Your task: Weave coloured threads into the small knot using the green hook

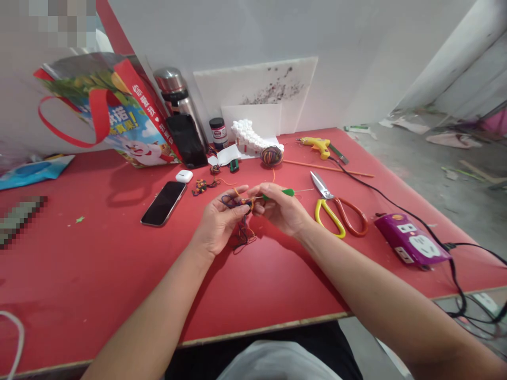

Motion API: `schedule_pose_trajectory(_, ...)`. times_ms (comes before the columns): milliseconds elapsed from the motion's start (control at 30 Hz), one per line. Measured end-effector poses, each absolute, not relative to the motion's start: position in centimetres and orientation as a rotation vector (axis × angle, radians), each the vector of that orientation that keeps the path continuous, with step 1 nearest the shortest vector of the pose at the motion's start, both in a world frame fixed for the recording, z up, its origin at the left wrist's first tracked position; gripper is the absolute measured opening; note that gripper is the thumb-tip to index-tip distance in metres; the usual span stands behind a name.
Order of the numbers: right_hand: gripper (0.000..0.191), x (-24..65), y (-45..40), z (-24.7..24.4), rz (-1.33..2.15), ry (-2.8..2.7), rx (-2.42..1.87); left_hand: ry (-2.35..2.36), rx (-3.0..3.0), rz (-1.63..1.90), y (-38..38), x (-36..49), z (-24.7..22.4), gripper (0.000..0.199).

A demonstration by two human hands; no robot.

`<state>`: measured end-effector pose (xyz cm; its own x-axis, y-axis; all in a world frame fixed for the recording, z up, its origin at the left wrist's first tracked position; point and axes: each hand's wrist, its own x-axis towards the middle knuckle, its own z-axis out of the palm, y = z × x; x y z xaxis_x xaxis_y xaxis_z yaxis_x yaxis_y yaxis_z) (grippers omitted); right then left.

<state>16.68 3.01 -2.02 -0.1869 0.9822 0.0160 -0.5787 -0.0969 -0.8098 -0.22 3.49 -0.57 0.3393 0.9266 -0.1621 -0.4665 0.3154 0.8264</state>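
Observation:
My left hand (221,219) is closed on a small piece of crochet work (246,205) in dark and orange yarn. My right hand (283,210) pinches a crochet hook (279,195) with a green handle, its thin metal shaft reaching into the work. Loose yarn strands (244,237) hang below the fingers onto the red table. Behind the hands lies a multicoloured ball of yarn (272,156), with an orange strand running from it toward the hands. A small knotted multicoloured piece (200,186) rests left of it. Fingers partly hide the hook's tip and the stitches.
On the red table (119,274), scissors (332,206) and a purple power strip (410,238) lie to the right, with a yellow glue gun (317,146) behind. A phone (164,203) and white earbud case (184,176) are at left. A bag (134,137) and thermos (176,89) stand behind.

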Motion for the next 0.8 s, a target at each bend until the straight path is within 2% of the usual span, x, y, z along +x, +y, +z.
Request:
schedule_pose_trajectory(367, 0.043, 16.1, 2.7, -1.7, 1.427, -0.840, -0.735, 0.737, 0.772, 0.941, 3.5, -0.4, -0.7, 0.050)
schedule_pose_trajectory(567, 0.040, 16.4, 3.3, -1.9, 1.247, -0.808, -0.766, 0.834, 0.772, 0.909, 3.3, -0.4, -0.6, 0.033)
schedule_pose_trajectory(800, 0.041, 17.1, 3.6, -1.8, 1.248, -0.806, -0.806, 0.924, 0.759, 0.923, 3.3, 0.0, -0.7, 0.032)
